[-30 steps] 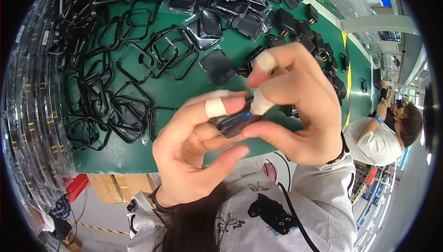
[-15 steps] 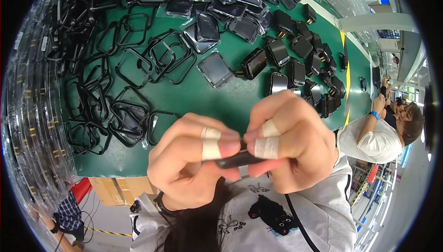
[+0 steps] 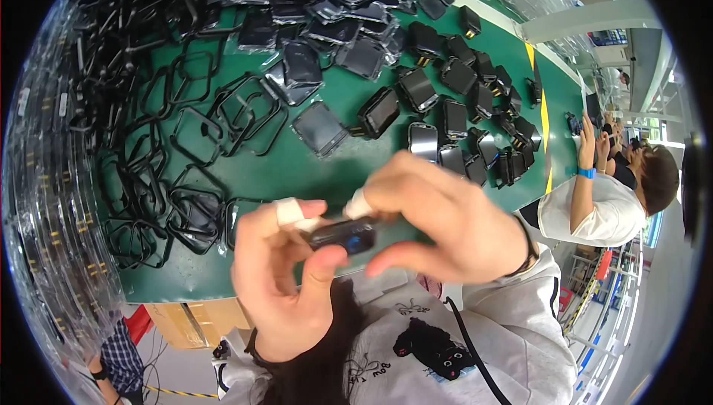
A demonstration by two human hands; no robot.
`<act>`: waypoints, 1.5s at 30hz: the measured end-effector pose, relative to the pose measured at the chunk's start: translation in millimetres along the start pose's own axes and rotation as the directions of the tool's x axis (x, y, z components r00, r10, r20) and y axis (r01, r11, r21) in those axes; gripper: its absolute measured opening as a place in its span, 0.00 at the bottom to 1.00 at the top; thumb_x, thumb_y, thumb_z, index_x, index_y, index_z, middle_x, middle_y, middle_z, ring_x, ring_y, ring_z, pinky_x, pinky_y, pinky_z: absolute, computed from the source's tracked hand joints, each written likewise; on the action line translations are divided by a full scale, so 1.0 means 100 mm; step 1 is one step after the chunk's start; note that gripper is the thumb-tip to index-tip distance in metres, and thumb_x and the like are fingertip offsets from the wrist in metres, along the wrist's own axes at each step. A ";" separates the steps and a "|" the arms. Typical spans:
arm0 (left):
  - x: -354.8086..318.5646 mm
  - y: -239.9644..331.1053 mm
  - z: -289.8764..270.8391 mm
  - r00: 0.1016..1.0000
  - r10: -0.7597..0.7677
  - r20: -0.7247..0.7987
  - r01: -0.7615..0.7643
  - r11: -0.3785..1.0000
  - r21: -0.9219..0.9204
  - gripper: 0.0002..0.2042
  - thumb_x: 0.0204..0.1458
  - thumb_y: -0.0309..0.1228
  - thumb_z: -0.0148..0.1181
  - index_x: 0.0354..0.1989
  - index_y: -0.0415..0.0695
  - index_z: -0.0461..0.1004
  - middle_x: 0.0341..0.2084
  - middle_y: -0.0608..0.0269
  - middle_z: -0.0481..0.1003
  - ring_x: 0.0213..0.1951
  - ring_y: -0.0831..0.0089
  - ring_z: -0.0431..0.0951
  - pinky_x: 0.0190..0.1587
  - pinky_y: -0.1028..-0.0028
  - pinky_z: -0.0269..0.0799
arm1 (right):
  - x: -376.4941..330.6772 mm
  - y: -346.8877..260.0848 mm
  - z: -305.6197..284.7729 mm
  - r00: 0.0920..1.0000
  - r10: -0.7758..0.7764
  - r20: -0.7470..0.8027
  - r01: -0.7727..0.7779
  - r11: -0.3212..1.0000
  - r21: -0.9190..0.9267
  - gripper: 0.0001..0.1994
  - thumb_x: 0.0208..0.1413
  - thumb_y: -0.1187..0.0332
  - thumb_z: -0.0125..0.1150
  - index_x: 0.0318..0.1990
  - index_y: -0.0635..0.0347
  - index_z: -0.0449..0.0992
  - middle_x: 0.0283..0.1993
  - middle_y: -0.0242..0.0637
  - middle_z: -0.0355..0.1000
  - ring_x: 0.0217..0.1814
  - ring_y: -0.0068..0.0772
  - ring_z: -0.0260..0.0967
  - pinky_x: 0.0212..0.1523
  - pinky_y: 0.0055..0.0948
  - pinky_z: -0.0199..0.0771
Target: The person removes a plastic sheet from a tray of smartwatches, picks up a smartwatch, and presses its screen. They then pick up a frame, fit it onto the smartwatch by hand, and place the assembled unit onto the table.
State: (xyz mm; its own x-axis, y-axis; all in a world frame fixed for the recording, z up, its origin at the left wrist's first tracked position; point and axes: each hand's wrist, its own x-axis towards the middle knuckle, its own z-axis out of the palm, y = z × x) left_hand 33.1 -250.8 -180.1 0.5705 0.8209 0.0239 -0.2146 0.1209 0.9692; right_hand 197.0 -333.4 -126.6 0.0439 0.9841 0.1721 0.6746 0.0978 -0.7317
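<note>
A small black device [image 3: 343, 236] with rounded ends is seen edge-on above the near edge of the table, with a blue glint on its side. My left hand [image 3: 282, 279] is closed on it, thumb in front and taped fingers behind. Just to its right, my right hand [image 3: 453, 234] has its thumb and taped index finger spread apart. The index fingertip is close to the device's top, and whether it touches is blurred. Beyond the hands lie a flat square screen panel [image 3: 319, 129] and a black square device [image 3: 379, 112] with gold contacts.
Black frames [image 3: 197, 134] lie loose on the left of the green table [image 3: 297, 175]. Behind are a heap of film-wrapped screens [image 3: 319, 11] and, rightward, several assembled black devices [image 3: 454, 118]. Stacked clear trays [image 3: 52, 204] line the left edge. A co-worker [image 3: 616, 197] sits at the right.
The hands were pinched together around the device. Now my right hand has opened and spread its thumb away, while my left keeps the device, which has turned. The view has shifted slightly.
</note>
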 end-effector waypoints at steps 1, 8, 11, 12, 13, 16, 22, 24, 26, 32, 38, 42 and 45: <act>0.00 0.02 0.02 0.995 -0.071 -0.068 0.077 0.993 0.085 0.08 0.45 0.18 0.64 0.34 0.36 0.74 0.32 0.57 0.71 0.27 0.71 0.73 0.25 0.80 0.69 | 0.04 0.03 -0.08 0.997 0.021 0.072 -0.015 0.996 -0.092 0.21 0.40 0.74 0.72 0.43 0.66 0.72 0.40 0.40 0.69 0.40 0.45 0.68 0.40 0.37 0.70; 0.23 0.02 0.01 0.952 0.282 0.116 -0.262 0.560 0.786 0.15 0.50 0.24 0.62 0.47 0.36 0.71 0.43 0.52 0.68 0.32 0.73 0.74 0.26 0.82 0.70 | 0.30 0.30 -0.19 0.994 0.101 -0.044 -0.107 0.808 -0.579 0.24 0.37 0.72 0.71 0.47 0.59 0.73 0.46 0.42 0.68 0.46 0.50 0.66 0.47 0.34 0.69; 0.19 0.07 -0.05 0.974 0.211 0.077 -0.211 0.739 0.640 0.20 0.54 0.28 0.59 0.54 0.34 0.66 0.48 0.50 0.67 0.36 0.71 0.75 0.30 0.80 0.72 | 0.32 0.25 -0.22 0.999 0.045 -0.015 -0.047 0.848 -0.528 0.24 0.37 0.72 0.71 0.46 0.62 0.73 0.46 0.44 0.68 0.46 0.49 0.67 0.47 0.36 0.70; 0.15 0.09 -0.08 0.997 0.059 0.039 -0.069 0.933 0.353 0.23 0.55 0.30 0.58 0.57 0.34 0.62 0.50 0.48 0.66 0.38 0.70 0.75 0.32 0.79 0.73 | 0.35 0.23 -0.21 1.000 0.015 0.000 -0.013 0.867 -0.498 0.24 0.38 0.72 0.71 0.46 0.64 0.73 0.47 0.45 0.69 0.46 0.49 0.68 0.47 0.37 0.70; 0.13 0.11 -0.09 0.994 -0.094 0.064 0.093 0.996 0.010 0.27 0.56 0.33 0.57 0.61 0.33 0.58 0.52 0.47 0.66 0.40 0.68 0.75 0.35 0.77 0.73 | 0.37 0.16 -0.21 1.000 0.013 0.006 -0.008 0.866 -0.500 0.24 0.38 0.72 0.71 0.46 0.64 0.73 0.47 0.45 0.69 0.46 0.49 0.68 0.47 0.37 0.70; 0.18 0.08 -0.15 0.967 -0.112 0.228 0.178 0.938 -0.297 0.31 0.57 0.36 0.56 0.64 0.32 0.50 0.54 0.44 0.65 0.43 0.65 0.76 0.39 0.73 0.74 | 0.44 -0.03 -0.17 0.963 -0.266 0.046 0.269 0.924 -0.273 0.22 0.40 0.75 0.69 0.46 0.70 0.73 0.49 0.49 0.69 0.46 0.48 0.71 0.46 0.38 0.73; 0.15 0.15 -0.35 0.956 -0.200 0.214 0.275 0.864 -0.421 0.39 0.55 0.44 0.57 0.66 0.32 0.45 0.52 0.44 0.68 0.45 0.64 0.77 0.33 0.79 0.75 | 0.69 0.00 -0.08 0.951 -0.306 0.048 0.304 0.952 0.041 0.17 0.45 0.78 0.65 0.45 0.73 0.73 0.52 0.53 0.69 0.46 0.47 0.73 0.45 0.35 0.75; 0.15 0.16 -0.43 0.948 -0.179 0.262 0.287 0.835 -0.469 0.38 0.55 0.45 0.58 0.65 0.32 0.47 0.52 0.43 0.68 0.43 0.63 0.78 0.34 0.77 0.76 | 0.73 0.03 -0.04 0.941 -0.333 0.051 0.326 0.939 0.108 0.17 0.45 0.79 0.65 0.45 0.72 0.73 0.52 0.53 0.69 0.46 0.47 0.74 0.45 0.34 0.76; 0.14 0.15 -0.47 0.947 -0.167 0.276 0.289 0.821 -0.492 0.37 0.55 0.45 0.58 0.64 0.33 0.49 0.53 0.43 0.67 0.42 0.63 0.78 0.34 0.76 0.76 | 0.74 0.04 0.07 0.941 -0.325 0.099 0.309 0.940 0.145 0.16 0.44 0.80 0.65 0.44 0.69 0.74 0.51 0.51 0.69 0.48 0.46 0.73 0.46 0.33 0.75; 0.12 0.12 -0.57 0.997 -0.067 0.037 0.076 0.931 -0.356 0.26 0.55 0.32 0.56 0.59 0.35 0.56 0.43 0.49 0.71 0.35 0.66 0.78 0.32 0.78 0.73 | 1.03 0.16 0.06 0.966 -0.247 0.082 0.260 0.895 -0.362 0.16 0.44 0.84 0.62 0.42 0.63 0.74 0.51 0.48 0.68 0.49 0.42 0.72 0.47 0.32 0.74; 0.14 0.21 -0.60 0.976 -0.212 -0.049 0.193 0.946 -0.259 0.24 0.51 0.20 0.51 0.58 0.36 0.57 0.39 0.55 0.69 0.30 0.72 0.75 0.29 0.80 0.69 | 1.03 0.22 -0.07 0.957 -0.265 0.119 0.288 0.923 -0.254 0.11 0.45 0.84 0.58 0.37 0.63 0.72 0.48 0.45 0.68 0.46 0.39 0.71 0.44 0.28 0.73; 0.16 0.11 -0.58 0.974 -0.215 0.072 0.225 0.959 -0.173 0.26 0.48 0.18 0.50 0.59 0.34 0.57 0.45 0.53 0.67 0.30 0.74 0.72 0.29 0.80 0.66 | 0.85 0.12 -0.17 0.993 -0.027 -0.114 0.029 0.999 0.017 0.07 0.51 0.80 0.54 0.38 0.65 0.70 0.47 0.45 0.68 0.45 0.33 0.71 0.41 0.26 0.73; 0.26 0.15 -0.40 0.975 -0.170 0.145 0.218 0.867 -0.448 0.28 0.47 0.15 0.42 0.61 0.33 0.54 0.52 0.51 0.66 0.46 0.71 0.70 0.44 0.75 0.69 | 0.69 -0.22 -0.19 0.949 0.225 -0.223 -0.178 0.961 0.211 0.06 0.54 0.77 0.52 0.40 0.66 0.69 0.47 0.45 0.68 0.43 0.29 0.70 0.38 0.23 0.73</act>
State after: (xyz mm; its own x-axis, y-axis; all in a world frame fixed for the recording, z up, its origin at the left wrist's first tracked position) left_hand 13.0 -205.6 -174.9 0.7074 0.6988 -0.1062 -0.4169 0.5339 0.7356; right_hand 199.4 -270.7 -86.1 0.3573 0.9226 0.1456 0.4846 -0.0498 -0.8733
